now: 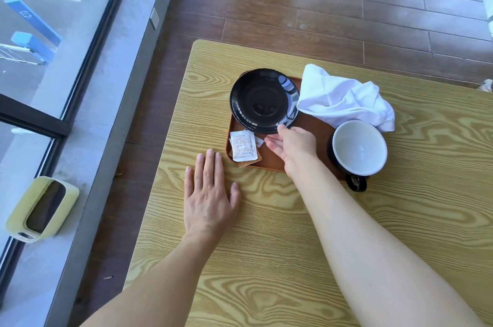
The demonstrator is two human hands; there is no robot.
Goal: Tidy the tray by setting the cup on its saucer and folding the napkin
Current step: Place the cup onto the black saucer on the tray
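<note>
A black saucer (pixel 262 101) lies at the far left of a brown tray (pixel 272 160). My right hand (pixel 292 149) pinches the saucer's near rim, thumb on top and fingers below. The cup (pixel 358 149), black outside and white inside, stands empty at the tray's right end with its handle toward me. A crumpled white napkin (pixel 344 98) lies over the tray's far right corner, behind the cup. My left hand (pixel 210 197) rests flat on the wooden table (pixel 400 220), just left of the tray's near corner.
White and brown sachets (pixel 244 149) lie in the tray's near left corner. The table's left edge drops to a wooden floor (pixel 346 6). A window sill (pixel 106 113) runs along the left, with a yellow-green container (pixel 42 209) on it.
</note>
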